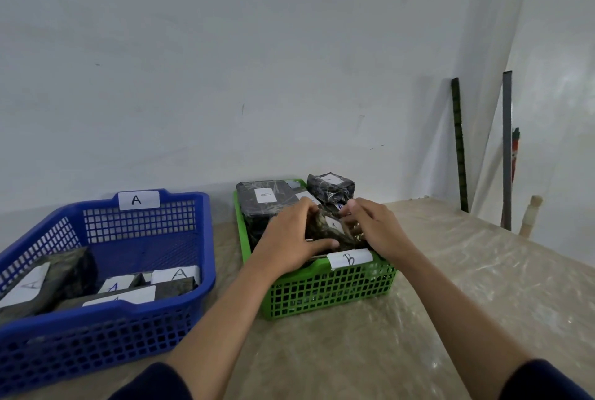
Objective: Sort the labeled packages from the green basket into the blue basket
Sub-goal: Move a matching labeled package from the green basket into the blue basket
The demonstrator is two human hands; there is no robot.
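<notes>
The green basket (325, 293), tagged B on its near rim, stands right of centre and is piled with dark plastic-wrapped packages bearing white labels. Both hands are inside it on one small dark package (328, 227) whose label shows an A. My left hand (291, 235) grips its left side, thumb underneath. My right hand (373, 227) holds its right edge with the fingertips. A large package labelled B (264, 198) lies at the basket's back left. The blue basket (106, 332), tagged A on its far rim, sits to the left and holds several packages labelled A (175, 275).
Both baskets rest on a beige marbled table (450, 287) against a white wall. Another wrapped package (330, 187) tops the pile at the green basket's back right. Dark and grey bars (459, 148) lean in the right corner beyond the table edge.
</notes>
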